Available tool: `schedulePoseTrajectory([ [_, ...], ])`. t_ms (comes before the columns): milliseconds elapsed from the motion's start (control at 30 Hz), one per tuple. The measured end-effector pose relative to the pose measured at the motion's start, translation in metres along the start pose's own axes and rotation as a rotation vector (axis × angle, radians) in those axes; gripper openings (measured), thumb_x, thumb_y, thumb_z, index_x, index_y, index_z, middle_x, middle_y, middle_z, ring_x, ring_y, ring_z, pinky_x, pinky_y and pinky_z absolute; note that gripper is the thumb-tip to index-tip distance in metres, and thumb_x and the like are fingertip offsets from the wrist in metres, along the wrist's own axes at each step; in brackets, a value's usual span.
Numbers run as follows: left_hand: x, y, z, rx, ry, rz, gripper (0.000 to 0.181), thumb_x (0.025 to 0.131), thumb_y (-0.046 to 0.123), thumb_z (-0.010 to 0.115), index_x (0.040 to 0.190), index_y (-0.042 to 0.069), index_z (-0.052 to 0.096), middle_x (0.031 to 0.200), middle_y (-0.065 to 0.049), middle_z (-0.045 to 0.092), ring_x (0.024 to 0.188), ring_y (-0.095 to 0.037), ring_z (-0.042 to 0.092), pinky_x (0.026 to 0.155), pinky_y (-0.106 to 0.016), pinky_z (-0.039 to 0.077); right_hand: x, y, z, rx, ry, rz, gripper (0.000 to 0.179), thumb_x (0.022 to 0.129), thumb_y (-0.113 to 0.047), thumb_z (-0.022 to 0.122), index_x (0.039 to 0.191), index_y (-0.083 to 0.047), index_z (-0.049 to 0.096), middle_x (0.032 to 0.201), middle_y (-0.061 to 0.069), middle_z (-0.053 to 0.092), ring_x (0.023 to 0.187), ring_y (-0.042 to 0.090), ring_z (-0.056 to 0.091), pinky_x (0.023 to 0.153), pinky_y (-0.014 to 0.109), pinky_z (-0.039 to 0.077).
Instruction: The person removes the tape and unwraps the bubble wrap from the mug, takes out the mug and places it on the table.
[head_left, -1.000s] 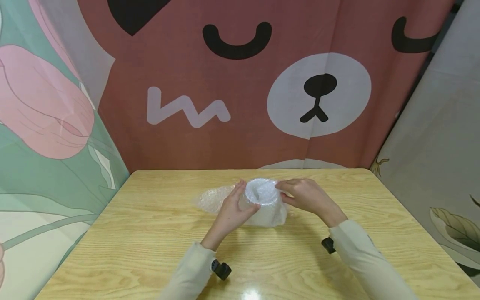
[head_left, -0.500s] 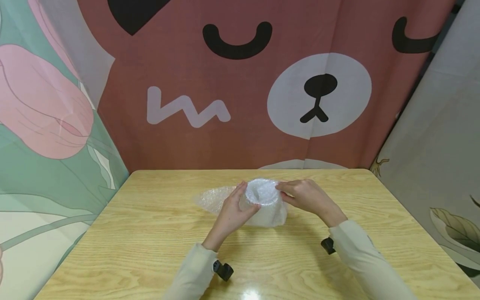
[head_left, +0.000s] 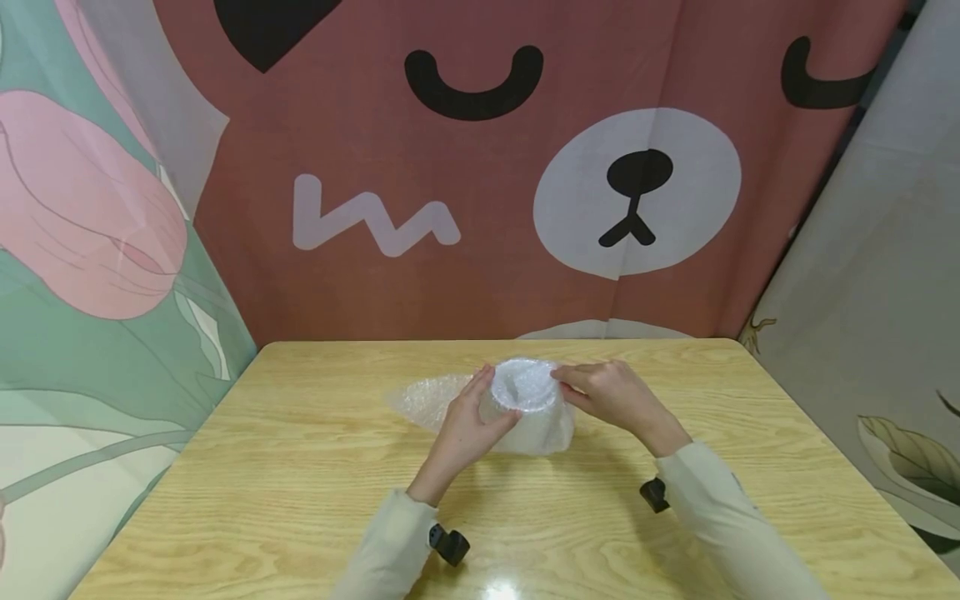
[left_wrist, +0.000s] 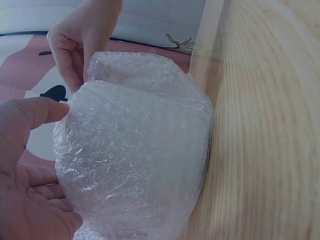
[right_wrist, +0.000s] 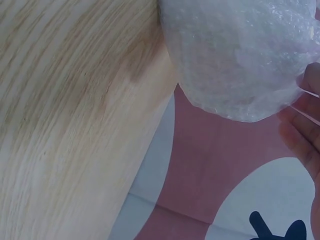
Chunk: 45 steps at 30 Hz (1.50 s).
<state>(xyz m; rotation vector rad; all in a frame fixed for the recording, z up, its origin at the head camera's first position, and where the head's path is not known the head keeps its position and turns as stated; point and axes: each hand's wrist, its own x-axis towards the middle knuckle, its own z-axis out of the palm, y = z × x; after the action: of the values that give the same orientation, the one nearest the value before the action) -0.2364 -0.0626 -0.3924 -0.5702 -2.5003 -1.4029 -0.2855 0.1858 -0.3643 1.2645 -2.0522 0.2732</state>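
A bundle of clear bubble wrap (head_left: 534, 432) stands on the table, round and with a hollow at its top. My left hand (head_left: 463, 427) grips its near left side, thumb at the front of the rim and fingers toward the back. At the right of the rim, my right hand (head_left: 611, 395) pinches the film between thumb and fingers. A loose tail of the wrap (head_left: 427, 400) trails out to the left. Up close in the left wrist view, the bubble wrap (left_wrist: 135, 150) looks cloudy and crinkled; whether anything lies inside I cannot tell.
The pale wooden table (head_left: 300, 500) ends at a brown curtain (head_left: 360, 292) with a bear face. Patterned cloths hang at the left (head_left: 97, 250) and right (head_left: 862, 292). Each sleeve carries a small black wrist camera (head_left: 450, 546).
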Motion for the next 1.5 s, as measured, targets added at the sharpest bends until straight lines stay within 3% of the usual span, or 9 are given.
schedulePoseTrajectory([
  [567,0.0016,0.0001,0.0006,0.006,-0.001,0.011,0.075,0.086,0.028,0.072,0.144,-0.006,0.039,0.15,-0.02,0.035,0.139,-0.032,0.029,0.111,-0.048,0.027,-0.0001,0.0013,0.0019,0.07,0.073,0.115,0.02,0.075,0.0,0.076,0.095,-0.002,0.076,0.083,0.01,0.073,0.058,0.012,0.065,0.048,0.025,0.052],
  [767,0.0018,0.0003,-0.0001,0.006,-0.012,-0.004,0.075,0.086,0.029,0.072,0.145,-0.004,0.038,0.151,-0.017,0.034,0.14,-0.03,0.027,0.111,-0.049,0.026,0.0003,0.0013,0.0021,0.161,0.08,0.208,0.017,0.079,-0.001,0.076,0.096,-0.001,0.076,0.088,0.013,0.073,0.072,0.022,0.071,0.054,0.029,0.057],
  [1033,0.0014,0.0004,-0.0012,0.009,-0.01,-0.002,0.075,0.086,0.029,0.072,0.145,-0.004,0.039,0.15,-0.018,0.035,0.14,-0.031,0.028,0.111,-0.048,0.026,-0.0004,0.0006,0.0037,0.302,0.099,0.366,0.015,0.083,0.001,0.074,0.098,0.0,0.075,0.091,0.011,0.073,0.072,0.019,0.071,0.057,0.031,0.058],
  [1300,0.0013,-0.0008,-0.0012,0.01,-0.009,-0.004,0.075,0.086,0.029,0.073,0.144,-0.005,0.039,0.15,-0.018,0.036,0.14,-0.03,0.028,0.111,-0.047,0.026,-0.0006,0.0012,0.0074,0.313,0.164,0.447,0.012,0.082,0.001,0.074,0.094,0.001,0.076,0.087,0.009,0.073,0.065,0.014,0.069,0.056,0.025,0.056],
  [1500,0.0017,-0.0016,-0.0007,0.008,-0.012,-0.002,0.075,0.086,0.028,0.073,0.144,-0.006,0.039,0.149,-0.019,0.037,0.14,-0.031,0.028,0.112,-0.047,0.026,-0.0022,-0.0001,0.0046,0.269,0.113,0.437,0.015,0.083,-0.005,0.075,0.098,-0.003,0.076,0.093,0.007,0.073,0.075,0.021,0.071,0.06,0.038,0.058],
])
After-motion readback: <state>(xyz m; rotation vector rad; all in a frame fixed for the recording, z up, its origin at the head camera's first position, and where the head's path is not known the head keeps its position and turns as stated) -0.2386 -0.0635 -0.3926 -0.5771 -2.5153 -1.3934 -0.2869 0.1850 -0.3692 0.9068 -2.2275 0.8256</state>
